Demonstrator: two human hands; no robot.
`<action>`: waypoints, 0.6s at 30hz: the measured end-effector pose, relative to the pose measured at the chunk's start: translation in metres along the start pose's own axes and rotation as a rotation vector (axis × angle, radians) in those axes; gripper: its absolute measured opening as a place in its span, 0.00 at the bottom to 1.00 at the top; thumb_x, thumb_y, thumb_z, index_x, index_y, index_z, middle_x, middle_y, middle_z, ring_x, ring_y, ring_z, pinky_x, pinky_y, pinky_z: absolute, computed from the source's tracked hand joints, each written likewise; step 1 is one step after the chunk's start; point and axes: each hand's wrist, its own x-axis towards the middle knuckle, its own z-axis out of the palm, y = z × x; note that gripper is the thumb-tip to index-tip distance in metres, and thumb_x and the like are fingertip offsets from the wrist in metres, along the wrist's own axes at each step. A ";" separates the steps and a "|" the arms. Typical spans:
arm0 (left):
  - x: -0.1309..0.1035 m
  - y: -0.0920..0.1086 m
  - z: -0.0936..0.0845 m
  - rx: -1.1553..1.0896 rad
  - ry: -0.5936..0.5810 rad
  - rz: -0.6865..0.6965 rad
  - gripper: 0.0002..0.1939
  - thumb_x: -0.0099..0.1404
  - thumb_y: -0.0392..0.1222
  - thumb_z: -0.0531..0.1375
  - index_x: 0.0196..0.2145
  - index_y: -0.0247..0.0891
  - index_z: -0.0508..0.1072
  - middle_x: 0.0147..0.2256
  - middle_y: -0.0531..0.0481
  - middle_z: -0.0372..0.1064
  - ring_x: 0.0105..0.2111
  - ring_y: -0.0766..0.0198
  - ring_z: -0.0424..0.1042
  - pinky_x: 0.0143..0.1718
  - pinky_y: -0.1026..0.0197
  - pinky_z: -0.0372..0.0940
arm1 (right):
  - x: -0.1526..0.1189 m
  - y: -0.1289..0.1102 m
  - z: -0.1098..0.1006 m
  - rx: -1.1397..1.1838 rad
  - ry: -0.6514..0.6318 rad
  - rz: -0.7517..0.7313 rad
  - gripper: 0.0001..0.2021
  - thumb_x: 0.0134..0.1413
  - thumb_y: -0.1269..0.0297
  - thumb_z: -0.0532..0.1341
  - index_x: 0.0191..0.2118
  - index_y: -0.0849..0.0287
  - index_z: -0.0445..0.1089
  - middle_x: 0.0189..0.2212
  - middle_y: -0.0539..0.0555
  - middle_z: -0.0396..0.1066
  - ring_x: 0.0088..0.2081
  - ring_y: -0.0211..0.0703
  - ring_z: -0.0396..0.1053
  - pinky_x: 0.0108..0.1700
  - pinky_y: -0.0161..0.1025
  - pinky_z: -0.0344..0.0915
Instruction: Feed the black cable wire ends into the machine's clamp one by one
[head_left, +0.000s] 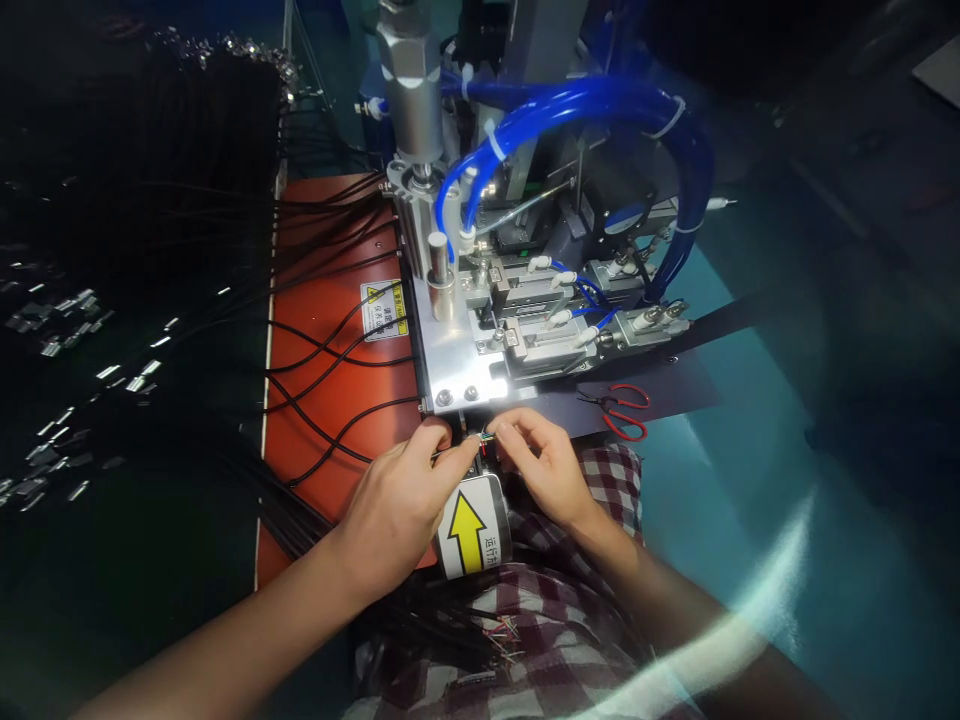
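Note:
Between my hands, just in front of the machine's metal plate (454, 365), is the end of a black cable with thin coloured wires (486, 438) fanned out. My left hand (401, 500) is closed on the cable, thumb and forefinger pinching it near the stripped end. The fingertips of my right hand (544, 460) are pinched together on the thin wires. A white label with a yellow arrow (468, 530) lies below both hands. Across my lap rests a bundle of black cables (442, 625) with bare coloured wire ends.
Several black cables run over the orange board (330, 300) into the machine's left edge. Red-handled scissors (624, 410) lie right of my hands. Blue air hoses (585, 100) arch over the pneumatic cylinders (555, 335). Dark cable bundles with shiny ends (135, 375) fill the left.

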 end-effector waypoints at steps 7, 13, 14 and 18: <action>0.000 -0.001 0.002 0.004 0.020 0.002 0.18 0.63 0.29 0.48 0.49 0.34 0.68 0.33 0.44 0.62 0.28 0.62 0.68 0.25 0.61 0.68 | -0.001 -0.010 -0.004 -0.127 0.034 -0.043 0.06 0.55 0.66 0.58 0.30 0.60 0.68 0.23 0.49 0.66 0.25 0.37 0.62 0.28 0.34 0.60; 0.000 -0.001 0.002 0.004 0.001 -0.001 0.18 0.63 0.29 0.49 0.49 0.32 0.69 0.33 0.43 0.63 0.28 0.59 0.69 0.25 0.60 0.68 | -0.002 -0.017 -0.006 -0.275 0.037 -0.079 0.06 0.55 0.66 0.57 0.30 0.60 0.68 0.21 0.48 0.64 0.23 0.36 0.60 0.27 0.34 0.58; 0.000 -0.001 0.002 0.004 0.000 0.000 0.18 0.62 0.29 0.50 0.49 0.32 0.68 0.33 0.43 0.63 0.29 0.59 0.69 0.25 0.59 0.68 | -0.002 -0.018 -0.006 -0.306 0.034 -0.090 0.06 0.55 0.67 0.57 0.30 0.60 0.68 0.21 0.48 0.64 0.23 0.36 0.60 0.28 0.34 0.58; 0.000 0.000 0.002 0.012 0.004 0.003 0.17 0.63 0.29 0.50 0.48 0.31 0.69 0.32 0.43 0.63 0.28 0.58 0.69 0.24 0.59 0.69 | -0.003 -0.022 -0.006 -0.369 0.006 -0.106 0.05 0.56 0.68 0.56 0.31 0.59 0.67 0.23 0.49 0.65 0.25 0.37 0.61 0.29 0.35 0.58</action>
